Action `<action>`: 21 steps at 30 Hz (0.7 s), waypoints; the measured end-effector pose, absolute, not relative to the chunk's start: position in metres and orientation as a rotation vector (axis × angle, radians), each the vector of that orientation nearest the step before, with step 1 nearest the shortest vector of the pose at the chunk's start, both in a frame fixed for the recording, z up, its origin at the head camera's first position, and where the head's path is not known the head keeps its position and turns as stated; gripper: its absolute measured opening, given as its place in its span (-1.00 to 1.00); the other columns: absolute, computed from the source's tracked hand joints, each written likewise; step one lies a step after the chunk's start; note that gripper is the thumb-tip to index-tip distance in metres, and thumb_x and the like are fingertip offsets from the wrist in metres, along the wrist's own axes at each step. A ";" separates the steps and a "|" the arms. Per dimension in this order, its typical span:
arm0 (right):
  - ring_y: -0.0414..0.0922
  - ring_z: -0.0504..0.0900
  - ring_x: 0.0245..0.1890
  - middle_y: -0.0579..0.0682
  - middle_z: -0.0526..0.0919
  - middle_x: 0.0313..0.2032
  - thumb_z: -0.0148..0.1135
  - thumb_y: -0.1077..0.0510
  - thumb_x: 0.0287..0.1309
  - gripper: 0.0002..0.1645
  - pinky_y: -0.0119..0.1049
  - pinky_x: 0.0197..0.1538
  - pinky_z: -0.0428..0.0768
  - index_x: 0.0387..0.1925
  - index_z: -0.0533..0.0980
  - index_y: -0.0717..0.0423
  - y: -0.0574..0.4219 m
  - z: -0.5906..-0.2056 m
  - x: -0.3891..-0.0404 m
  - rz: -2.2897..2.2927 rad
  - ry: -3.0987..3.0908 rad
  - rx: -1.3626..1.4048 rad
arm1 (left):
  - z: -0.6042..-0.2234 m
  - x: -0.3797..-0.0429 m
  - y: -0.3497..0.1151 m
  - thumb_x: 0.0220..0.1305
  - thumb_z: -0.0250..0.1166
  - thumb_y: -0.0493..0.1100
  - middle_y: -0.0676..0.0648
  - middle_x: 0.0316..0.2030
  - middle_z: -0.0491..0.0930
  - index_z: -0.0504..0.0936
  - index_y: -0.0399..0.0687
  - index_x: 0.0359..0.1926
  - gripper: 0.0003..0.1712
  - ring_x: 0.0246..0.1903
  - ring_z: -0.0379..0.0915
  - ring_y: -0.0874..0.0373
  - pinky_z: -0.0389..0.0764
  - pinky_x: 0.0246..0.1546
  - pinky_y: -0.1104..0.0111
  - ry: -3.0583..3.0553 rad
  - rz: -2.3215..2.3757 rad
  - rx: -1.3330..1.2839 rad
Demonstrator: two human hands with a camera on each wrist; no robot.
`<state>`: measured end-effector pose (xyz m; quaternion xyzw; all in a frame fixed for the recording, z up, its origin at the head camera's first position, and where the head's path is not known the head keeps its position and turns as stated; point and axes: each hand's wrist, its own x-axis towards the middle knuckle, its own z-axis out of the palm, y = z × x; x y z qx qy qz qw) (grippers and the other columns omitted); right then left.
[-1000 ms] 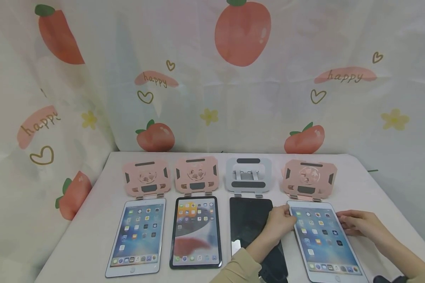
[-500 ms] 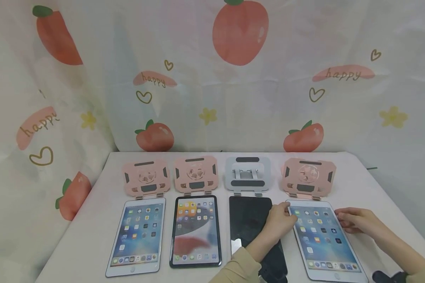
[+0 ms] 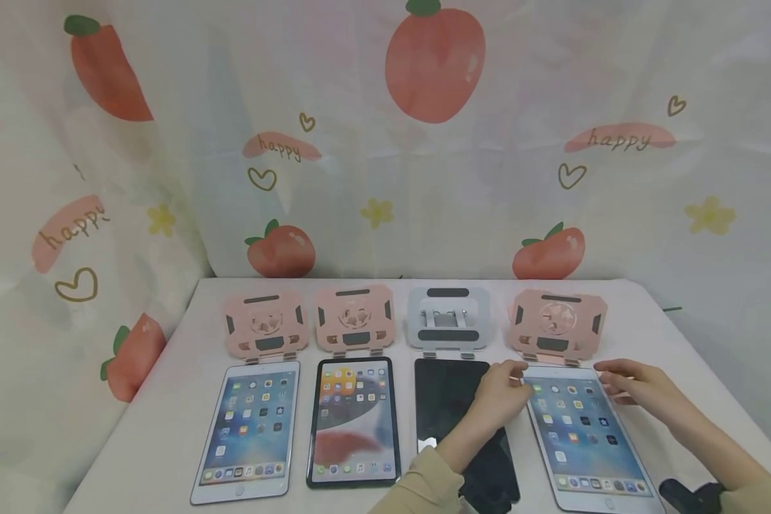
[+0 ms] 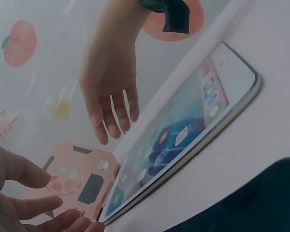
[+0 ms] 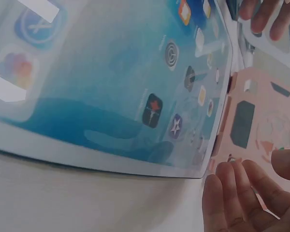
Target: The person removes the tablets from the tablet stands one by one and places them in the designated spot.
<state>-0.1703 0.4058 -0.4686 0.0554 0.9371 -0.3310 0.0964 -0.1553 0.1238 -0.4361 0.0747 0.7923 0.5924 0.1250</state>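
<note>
A white-framed tablet (image 3: pixel 587 435) with a lit home screen lies flat at the right end of the row, its far edge at the foot of a pink folding tablet stand (image 3: pixel 589 325). My left hand (image 3: pixel 500 394) is at the tablet's upper left corner, its fingertips right at the edge. In the left wrist view the thumb and fingers of that left hand (image 4: pixel 26 193) are apart with nothing between them. Beside the upper right corner is my right hand (image 3: pixel 645 392); the right wrist view shows its fingers (image 5: pixel 234 188) extended near the pink stand, holding nothing.
Under my left forearm lies a dark-screened tablet (image 3: pixel 446 396), with a grey-blue stand (image 3: pixel 482 300) behind it. Further left are a black-framed tablet (image 3: pixel 353 428) and another white tablet (image 3: pixel 250 428), backed by pink stands (image 3: pixel 385 332). A fruit-printed curtain (image 3: pixel 437 185) closes off the back.
Both hands have shifted slightly toward the tablet's far end; the right hand has moved up and left along its right edge. The tablets and stands stay in place.
</note>
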 end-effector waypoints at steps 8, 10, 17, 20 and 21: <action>-0.16 0.62 -0.18 0.26 0.52 0.10 -0.04 -0.33 0.30 -0.27 -0.36 -0.24 0.68 0.24 0.36 0.10 0.412 -0.504 -0.194 -1.004 2.929 0.060 | -0.433 -0.167 0.098 0.14 0.20 -0.23 -0.02 -0.17 0.59 0.56 -0.12 0.11 -0.55 -0.21 0.49 0.29 0.45 -0.27 0.49 2.404 1.662 0.316; -0.31 0.58 -0.22 0.22 0.53 0.09 -0.04 -0.37 0.27 -0.26 -0.43 -0.25 0.65 0.24 0.37 0.05 0.410 -0.504 -0.197 -0.995 2.963 0.047 | -0.430 -0.170 0.090 0.16 0.19 -0.22 -0.05 -0.13 0.60 0.55 -0.13 0.13 -0.54 -0.20 0.51 0.28 0.46 -0.25 0.49 2.427 1.639 0.354; -0.27 0.57 -0.18 0.11 0.56 0.01 -0.01 -0.30 0.30 -0.36 -0.31 -0.25 0.65 0.22 0.38 0.00 0.392 -0.491 -0.195 -0.991 3.061 -0.027 | -0.424 -0.178 0.062 0.21 0.17 -0.19 -0.12 -0.05 0.58 0.49 -0.18 0.19 -0.50 -0.08 0.57 0.13 0.55 -0.14 0.42 2.489 1.607 0.448; -0.29 0.54 -0.22 0.02 0.58 -0.08 0.03 -0.24 0.31 -0.42 -0.25 -0.38 0.62 0.17 0.40 0.03 0.367 -0.468 -0.184 -0.988 3.116 -0.016 | -0.424 -0.181 0.050 0.23 0.16 -0.21 -0.17 -0.02 0.56 0.47 -0.20 0.20 -0.50 -0.03 0.56 0.04 0.59 -0.09 0.32 2.497 1.610 0.459; -0.26 0.54 -0.22 0.03 0.58 -0.09 0.05 -0.19 0.32 -0.44 -0.16 -0.40 0.62 0.17 0.40 0.06 0.357 -0.458 -0.179 -1.001 3.119 -0.019 | -0.424 -0.182 0.046 0.23 0.16 -0.21 -0.17 -0.02 0.56 0.47 -0.19 0.20 -0.51 -0.03 0.56 0.03 0.59 -0.08 0.29 2.510 1.601 0.458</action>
